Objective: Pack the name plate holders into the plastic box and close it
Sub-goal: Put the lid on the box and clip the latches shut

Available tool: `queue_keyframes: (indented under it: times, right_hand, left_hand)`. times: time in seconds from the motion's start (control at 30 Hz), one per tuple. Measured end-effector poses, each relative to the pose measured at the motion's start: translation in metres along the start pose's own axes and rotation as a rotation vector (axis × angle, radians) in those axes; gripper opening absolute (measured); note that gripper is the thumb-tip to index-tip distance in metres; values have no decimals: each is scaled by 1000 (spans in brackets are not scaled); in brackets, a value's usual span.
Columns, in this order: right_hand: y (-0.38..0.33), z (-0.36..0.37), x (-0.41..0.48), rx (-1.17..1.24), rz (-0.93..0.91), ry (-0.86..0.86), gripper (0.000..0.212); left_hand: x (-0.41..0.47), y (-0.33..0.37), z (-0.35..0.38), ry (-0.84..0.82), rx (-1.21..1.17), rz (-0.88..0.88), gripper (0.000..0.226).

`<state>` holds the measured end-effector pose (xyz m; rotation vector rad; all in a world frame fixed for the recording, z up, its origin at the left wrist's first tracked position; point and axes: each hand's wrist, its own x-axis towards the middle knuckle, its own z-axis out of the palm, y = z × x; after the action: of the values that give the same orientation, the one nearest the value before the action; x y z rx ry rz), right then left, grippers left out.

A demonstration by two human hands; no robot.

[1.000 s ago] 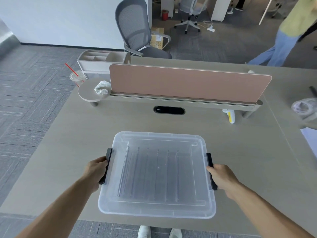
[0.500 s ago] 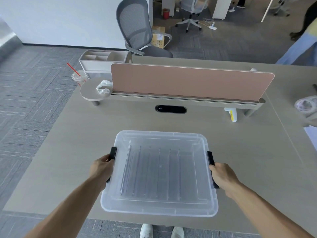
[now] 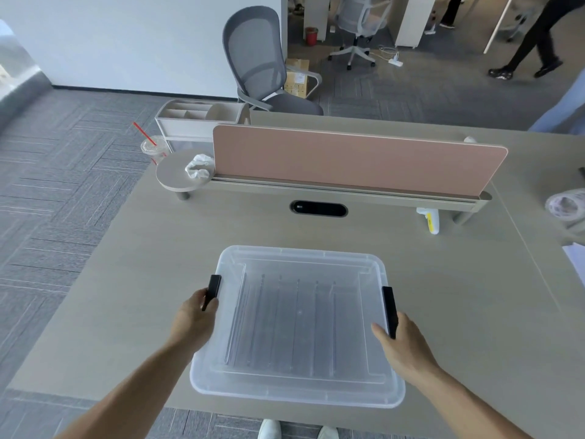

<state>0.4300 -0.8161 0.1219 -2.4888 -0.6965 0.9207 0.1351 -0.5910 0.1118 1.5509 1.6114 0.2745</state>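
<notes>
Clear plastic box [image 3: 297, 324], lidded; both hands grip its black latches [image 3: 212, 288].

left hand [image 3: 193, 318]: bare, no glove, ring or watch | right hand [image 3: 399, 343]: bare likewise | forearms: uncovered, sleeves out of view | white shoes [image 3: 269, 429]: rounded toes, at bottom edge

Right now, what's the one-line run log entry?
stage: closing | plastic box: lid on, on desk | left hand: on left black latch | right hand: on right black latch
</notes>
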Motion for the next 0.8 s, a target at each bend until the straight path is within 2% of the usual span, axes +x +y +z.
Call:
queue_keyframes:
  times: [0.07,0.1,0.17,0.23,0.3,0.43,0.8]
  right_hand:
    - [2,8,-6,-172,-150,55,71]
    - [-4,9,-8,-266,-245,62,81]
    - [-27,13,-6,-419,-457,16,87]
    - [-54,20,2,-530,-618,-48,80]
    - [-69,29,13,-636,-720,-101,77]
    - [-64,42,35,-744,-753,-140,81]
    - [-49,56,39,-748,-777,-71,85]
  left_hand:
    - [0,5,4,101,277,255,47]
    - [-1,12,8,96,369,429,56]
    - [-3,33,20,-32,535,736,68]
    - [-5,51,40,-179,695,885,73]
    - [-3,59,57,-248,793,905,74]
    - [12,45,72,-241,842,872,74]
    - [19,28,89,-182,844,895,75]
